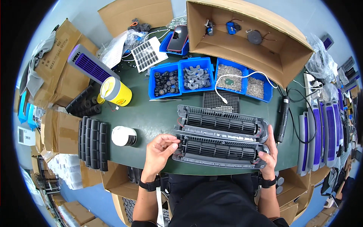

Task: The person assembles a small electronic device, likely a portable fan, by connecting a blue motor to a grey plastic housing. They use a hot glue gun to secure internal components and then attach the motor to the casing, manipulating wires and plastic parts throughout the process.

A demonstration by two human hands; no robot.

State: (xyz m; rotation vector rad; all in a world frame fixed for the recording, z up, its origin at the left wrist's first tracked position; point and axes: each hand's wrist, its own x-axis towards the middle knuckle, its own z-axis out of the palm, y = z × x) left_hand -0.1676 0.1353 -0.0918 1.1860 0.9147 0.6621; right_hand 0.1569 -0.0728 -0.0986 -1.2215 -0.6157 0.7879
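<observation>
Two dark grey tower-fan housings lie side by side in front of me, a near one [211, 161] and a far one [200, 111]. Each holds a long black ribbed fan roller; the near roller [219, 150] is closest to me. My left hand [158, 152] is at the left end of the near housing, thumb and forefinger pinched together. Whatever they pinch is too small to make out. My right hand [270, 154] grips the right end of the near housing, its thumb on top and its fingers along the outer side. Red wires show at the housings' ends.
Behind stand blue bins of black round parts [164, 81], grey curved parts [196, 77] and screws [229, 73]. A power screwdriver [282, 119] lies right. Left are a yellow tub [121, 92], a white-topped container [123, 136] and loose rollers [92, 143]. Purple-fronted fans [317, 132] line the right edge.
</observation>
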